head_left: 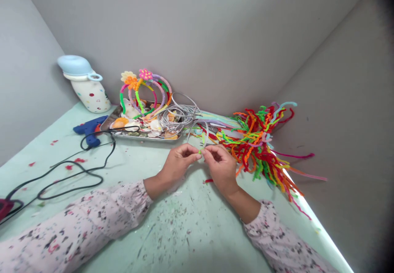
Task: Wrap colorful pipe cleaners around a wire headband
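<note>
My left hand [177, 163] and my right hand [219, 164] meet at the middle of the pale green table [172, 232]. Both pinch a grey headband [197, 130] that arches up behind my fingers, with a green pipe cleaner [201, 145] at its end between my fingertips. Both hands have their fingers closed. A heap of coloured pipe cleaners [261, 141] lies just right of my right hand.
A metal tray [140, 130] holds shells, bare grey headbands [180, 115] and wrapped headbands with flowers [144, 90]. A blue glue gun [89, 130] with a black cord [76, 170] lies left. A white bottle with a blue cap [84, 85] stands at the back left. Grey walls close in.
</note>
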Available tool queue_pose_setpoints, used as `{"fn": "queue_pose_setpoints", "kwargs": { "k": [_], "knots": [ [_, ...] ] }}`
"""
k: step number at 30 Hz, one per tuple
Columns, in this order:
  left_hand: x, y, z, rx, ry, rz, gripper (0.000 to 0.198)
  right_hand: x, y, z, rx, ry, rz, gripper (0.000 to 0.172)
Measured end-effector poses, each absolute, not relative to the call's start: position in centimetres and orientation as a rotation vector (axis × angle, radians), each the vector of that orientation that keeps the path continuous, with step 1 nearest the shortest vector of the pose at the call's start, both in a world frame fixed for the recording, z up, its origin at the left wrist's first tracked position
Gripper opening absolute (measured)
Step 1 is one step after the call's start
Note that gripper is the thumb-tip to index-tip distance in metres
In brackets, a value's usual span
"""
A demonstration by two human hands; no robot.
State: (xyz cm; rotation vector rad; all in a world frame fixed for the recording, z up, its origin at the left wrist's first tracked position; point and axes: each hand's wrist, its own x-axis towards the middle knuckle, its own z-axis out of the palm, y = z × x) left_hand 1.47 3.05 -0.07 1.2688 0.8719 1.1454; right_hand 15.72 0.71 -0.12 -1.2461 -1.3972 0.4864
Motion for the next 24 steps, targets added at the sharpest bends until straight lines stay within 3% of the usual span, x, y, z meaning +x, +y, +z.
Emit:
{"fn": "queue_pose_setpoints", "kwargs": {
  "k": [24],
  "knots": [
    [1.42,2.96,0.02,1.312,0.730,1.058,0.011,16.42,1.30,0.04,-1.075,-1.224,1.104,0.018]
  ]
}}
